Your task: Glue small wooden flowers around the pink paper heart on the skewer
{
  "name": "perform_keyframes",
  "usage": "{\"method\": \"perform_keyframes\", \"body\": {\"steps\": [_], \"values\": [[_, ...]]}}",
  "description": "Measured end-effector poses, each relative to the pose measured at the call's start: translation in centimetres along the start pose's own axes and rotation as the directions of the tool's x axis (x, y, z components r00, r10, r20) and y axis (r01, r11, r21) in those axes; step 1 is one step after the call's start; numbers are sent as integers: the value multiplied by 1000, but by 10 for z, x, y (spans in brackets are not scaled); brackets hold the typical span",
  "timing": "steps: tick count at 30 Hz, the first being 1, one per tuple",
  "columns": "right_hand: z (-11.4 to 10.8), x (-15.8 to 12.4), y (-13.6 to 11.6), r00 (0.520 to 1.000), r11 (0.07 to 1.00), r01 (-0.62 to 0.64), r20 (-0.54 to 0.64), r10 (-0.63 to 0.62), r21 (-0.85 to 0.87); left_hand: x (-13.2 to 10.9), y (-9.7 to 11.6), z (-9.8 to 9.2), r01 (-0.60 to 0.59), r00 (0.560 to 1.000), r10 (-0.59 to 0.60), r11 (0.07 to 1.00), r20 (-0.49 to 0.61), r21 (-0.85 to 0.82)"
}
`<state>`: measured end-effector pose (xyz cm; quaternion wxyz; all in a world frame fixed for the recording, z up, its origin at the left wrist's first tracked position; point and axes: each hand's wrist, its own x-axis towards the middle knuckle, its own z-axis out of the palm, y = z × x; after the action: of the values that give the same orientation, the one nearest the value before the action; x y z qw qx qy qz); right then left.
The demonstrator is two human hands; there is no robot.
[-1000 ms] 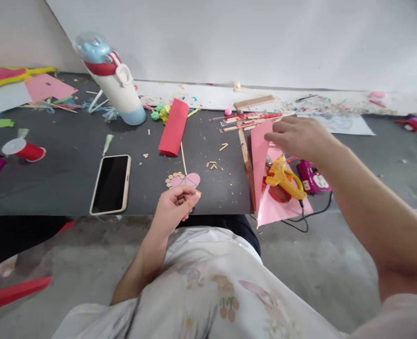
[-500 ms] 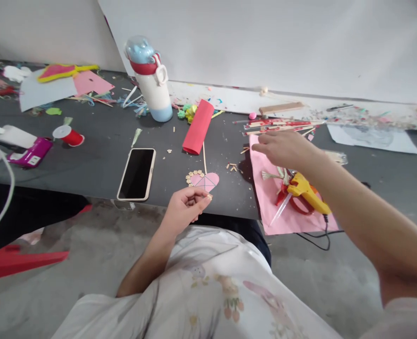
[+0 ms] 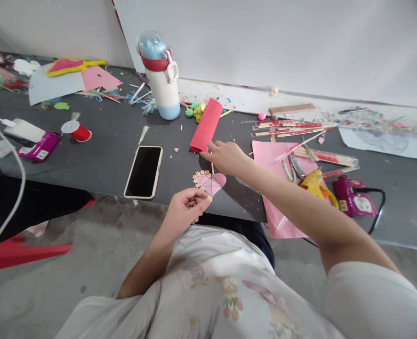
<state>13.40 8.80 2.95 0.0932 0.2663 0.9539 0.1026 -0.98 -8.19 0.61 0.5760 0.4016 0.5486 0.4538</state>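
My left hand hovers at the near edge of the black table, fingers pinched on something too small to name, just below a pink paper heart on a thin stick with small wooden flowers at its left. My right hand reaches across above the heart, index finger stretched toward the end of a folded red paper; nothing shows in it.
A black phone lies left of the heart. A white and blue bottle stands behind. To the right are a pink sheet, a yellow glue gun, a magenta box and wooden sticks. A red cup lies far left.
My right hand left the pink sheet by the glue gun and swung left to the red paper above the heart. My left hand stayed pinched in place. The view shifted left.
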Motion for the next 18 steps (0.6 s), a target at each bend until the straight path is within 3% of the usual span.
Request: {"method": "perform_keyframes", "body": {"steps": [9, 18], "values": [[7, 5, 9, 998, 999, -47, -50, 46, -18, 2, -3, -6, 1, 1000, -1, 1000, 1, -21], [2, 10, 26, 980, 984, -170, -98, 174, 51, 4, -7, -10, 19, 1000, -19, 999, -9, -41]]}}
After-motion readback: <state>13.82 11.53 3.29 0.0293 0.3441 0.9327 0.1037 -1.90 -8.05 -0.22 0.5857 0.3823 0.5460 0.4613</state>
